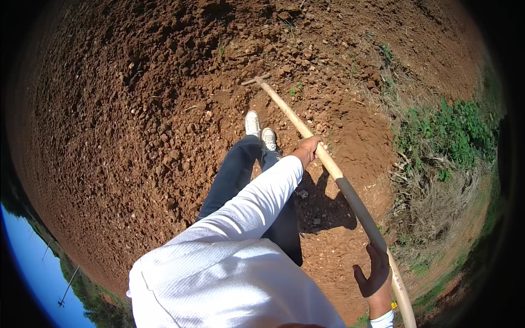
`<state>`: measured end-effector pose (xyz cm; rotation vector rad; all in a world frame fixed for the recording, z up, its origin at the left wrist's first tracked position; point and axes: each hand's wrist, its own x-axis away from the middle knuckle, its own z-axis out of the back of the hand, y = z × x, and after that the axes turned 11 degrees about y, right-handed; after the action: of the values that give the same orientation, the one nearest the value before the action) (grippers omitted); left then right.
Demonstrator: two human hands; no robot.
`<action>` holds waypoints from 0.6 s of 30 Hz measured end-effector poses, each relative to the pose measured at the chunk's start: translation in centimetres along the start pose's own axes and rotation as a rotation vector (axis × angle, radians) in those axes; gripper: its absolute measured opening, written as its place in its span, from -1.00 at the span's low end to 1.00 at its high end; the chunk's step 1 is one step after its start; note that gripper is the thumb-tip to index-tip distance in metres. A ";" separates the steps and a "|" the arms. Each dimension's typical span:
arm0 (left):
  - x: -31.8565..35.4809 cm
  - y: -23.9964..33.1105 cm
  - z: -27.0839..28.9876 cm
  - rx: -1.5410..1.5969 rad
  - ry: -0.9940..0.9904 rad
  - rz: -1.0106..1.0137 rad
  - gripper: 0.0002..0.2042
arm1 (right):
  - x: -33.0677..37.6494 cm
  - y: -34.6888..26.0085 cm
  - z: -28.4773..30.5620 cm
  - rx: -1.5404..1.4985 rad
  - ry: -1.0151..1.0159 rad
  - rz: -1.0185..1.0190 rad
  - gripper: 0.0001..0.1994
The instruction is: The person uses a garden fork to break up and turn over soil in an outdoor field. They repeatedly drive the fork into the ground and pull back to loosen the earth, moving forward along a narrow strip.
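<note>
Coarse, crumbly red-brown soil (147, 126) spreads leftmost. White shoes (252, 124) stand close together. The left hand (309, 148), arm outstretched, has its fingers wrapped around a smooth, rounded, wooden long-handled tool (331, 163), slanting toward lower right, its head on the soil. Beside it, the right hand (377, 276) is raised, fingers loosely unfurled; contact is unclear. Dry grass (437, 202) and leafy plants (459, 131) crowd the right.

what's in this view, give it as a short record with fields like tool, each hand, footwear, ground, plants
tool: long wooden handle with a narrow head at its far end, against the soil
left hand: closed around the wooden handle, partway along
right hand: open, beside the near part of the wooden handle; contact unclear
footwear: two pale shoes
ground: reddish-brown, cloddy
plants: green leaves and dry grass on the right
</note>
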<state>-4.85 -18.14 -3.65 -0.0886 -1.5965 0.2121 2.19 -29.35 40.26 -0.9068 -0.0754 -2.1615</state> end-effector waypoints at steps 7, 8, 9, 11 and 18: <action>1.4 -0.1 0.2 0.102 -0.027 -0.049 -0.76 | -4.3 1.5 3.0 0.344 -0.343 -0.158 -0.39; 1.3 -0.3 0.2 0.068 -0.036 -0.023 -0.80 | -4.7 2.5 2.5 0.306 -0.495 -0.362 -0.42; 1.3 -0.5 0.3 0.085 -0.032 -0.050 -0.81 | -5.0 3.6 2.0 0.218 -0.569 -0.424 -0.45; 0.9 -1.4 0.6 0.096 0.013 -0.072 -0.84 | -5.0 6.3 0.1 0.095 -0.667 -0.522 -0.53; -3.6 -9.4 2.3 0.030 0.026 -0.241 -0.88 | 0.2 17.9 -10.6 0.155 -0.672 -0.357 -0.58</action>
<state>-6.27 -28.17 -5.46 0.1234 -1.5621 0.0467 8.12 -45.45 28.48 -1.5798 -0.7722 -2.0238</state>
